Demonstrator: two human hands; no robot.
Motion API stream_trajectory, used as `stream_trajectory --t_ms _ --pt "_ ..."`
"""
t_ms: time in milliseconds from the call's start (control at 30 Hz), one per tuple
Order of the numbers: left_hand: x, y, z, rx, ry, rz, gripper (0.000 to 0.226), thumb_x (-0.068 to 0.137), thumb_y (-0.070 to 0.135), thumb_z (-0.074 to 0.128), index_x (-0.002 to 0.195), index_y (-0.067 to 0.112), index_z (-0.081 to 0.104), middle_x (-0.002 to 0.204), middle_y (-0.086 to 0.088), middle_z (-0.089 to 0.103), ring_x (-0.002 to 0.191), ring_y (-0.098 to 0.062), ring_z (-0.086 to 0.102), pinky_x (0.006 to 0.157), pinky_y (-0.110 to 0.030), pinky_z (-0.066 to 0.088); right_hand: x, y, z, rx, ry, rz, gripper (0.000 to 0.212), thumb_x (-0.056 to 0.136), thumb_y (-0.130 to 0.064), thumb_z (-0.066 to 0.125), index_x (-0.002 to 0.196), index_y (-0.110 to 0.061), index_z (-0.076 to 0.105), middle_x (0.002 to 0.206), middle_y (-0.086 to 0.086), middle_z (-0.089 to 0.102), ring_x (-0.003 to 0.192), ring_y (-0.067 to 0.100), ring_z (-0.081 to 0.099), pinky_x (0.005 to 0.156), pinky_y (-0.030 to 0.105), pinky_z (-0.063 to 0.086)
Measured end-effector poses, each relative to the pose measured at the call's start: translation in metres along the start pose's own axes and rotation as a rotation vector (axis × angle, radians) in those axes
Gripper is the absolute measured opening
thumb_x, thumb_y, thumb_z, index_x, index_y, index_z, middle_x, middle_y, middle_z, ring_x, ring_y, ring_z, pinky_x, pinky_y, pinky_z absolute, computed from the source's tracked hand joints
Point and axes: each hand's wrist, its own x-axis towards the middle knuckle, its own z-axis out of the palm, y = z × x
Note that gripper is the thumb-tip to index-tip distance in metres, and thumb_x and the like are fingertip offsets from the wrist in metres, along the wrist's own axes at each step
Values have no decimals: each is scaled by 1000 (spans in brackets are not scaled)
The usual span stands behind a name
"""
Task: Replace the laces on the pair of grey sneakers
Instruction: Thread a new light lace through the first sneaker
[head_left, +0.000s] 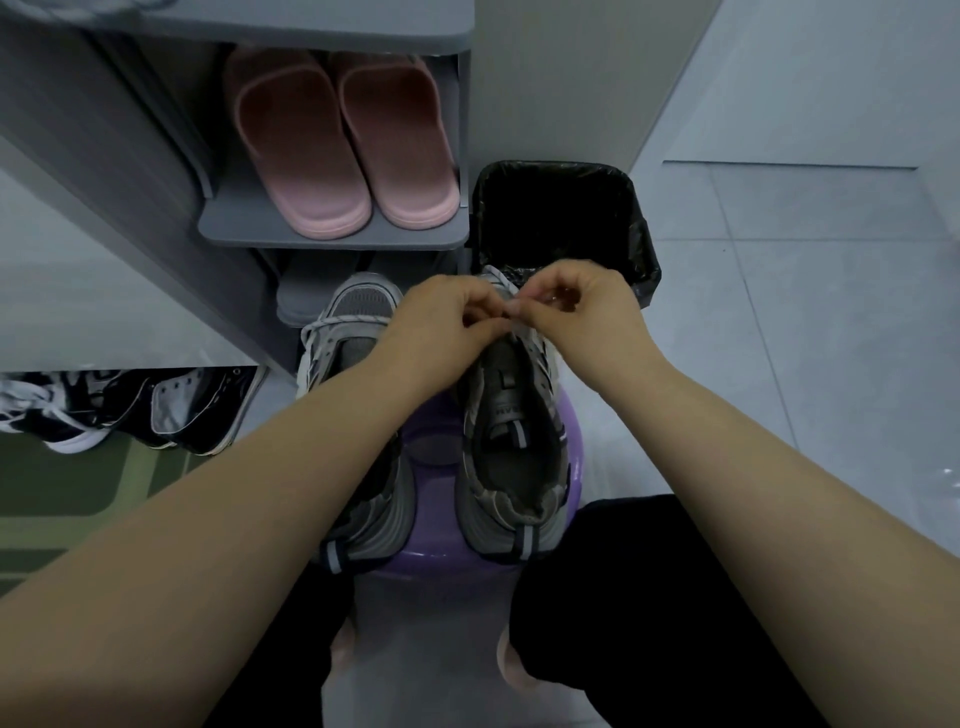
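The left hand (447, 317) and right hand (587, 306) are both pinching a pale lace (523, 330) at the far end of the right sneaker (511, 452) on the purple stool (426, 434), so threading is apparently only beginning (the left sneaker (353, 325) beside it is looking half-laced too).

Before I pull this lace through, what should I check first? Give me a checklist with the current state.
1. Grip: left hand and right hand both pinch the lace: ok.
2. Worked sneaker sits on the purple stool: ok.
3. Lace tip through an eyelet: cannot tell, fingers hide it.
4. Second sneaker fully laced: cannot tell.
5. Loose lace clear of the bin just behind the hands: cannot tell.
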Motion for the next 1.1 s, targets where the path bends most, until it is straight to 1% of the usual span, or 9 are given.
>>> stream_trajectory --t_ms 133,233,400,533,767,833,933,1033,1100 --pt "-1 1 4 -3 34 -11 7 81 15 68 76 16 63 66 13 55 62 -1 52 63 -11 39 7 14 7 -3 -8 185 24 87 -18 61 108 -12 49 85 -3 51 74 6 50 70 19 42" --pt "-3 3 4 -48 57 -10 2 80 12 68 78 11 67 67 12 55 65 -6 53 65 -14 40 5 22 16 -66 -46 175 35 83 -16 63 115 -9 51 96 1 54 89 15 54 84 29 45" --pt "-14 11 0 -47 58 23 1 79 10 68 78 10 68 69 15 55 73 -10 56 67 -12 40 8 23 15 11 -88 208 36 78 -12 71 111 -6 59 79 -4 48 73 11 48 77 28 43" --pt "-25 12 -8 -226 81 -7 9 79 5 67 75 12 65 80 -5 68 81 -21 65 79 -28 50 10 19 15 4 -116 236 37 75 -15 74 107 -13 56 81 1 47 77 15 48 80 33 47" --pt "-42 15 -14 -489 30 -75 25 84 -4 59 71 17 53 92 -17 70 88 -23 67 86 -30 51 11 21 10 55 -182 352 46 73 -18 77 111 -6 56 83 5 53 73 14 53 62 18 44" --pt "-43 14 -7 -403 18 -109 28 85 0 59 69 20 49 88 -10 68 83 -16 64 84 -29 50 11 19 14 76 -193 354 37 76 -13 75 106 -6 55 76 0 50 66 9 49 61 17 43" --pt "-48 16 10 -105 2 -99 20 86 9 60 73 18 48 87 -7 60 84 -20 56 76 -22 42 13 13 26 87 -211 342 14 81 -2 65 88 -10 56 70 -2 49 63 8 46 61 16 40" --pt "-51 20 18 -45 40 -60 10 87 8 57 80 10 50 86 -6 52 78 -15 45 64 -8 32 23 9 31 82 -195 344 11 86 -4 59 76 -8 59 70 10 54 66 18 48 63 26 41" --pt "-51 22 20 -72 52 -59 7 88 7 55 83 5 50 85 -10 54 78 -18 47 64 -8 33 29 1 31 97 -168 239 16 87 -2 55 76 -14 57 72 3 55 66 12 48 64 22 41"
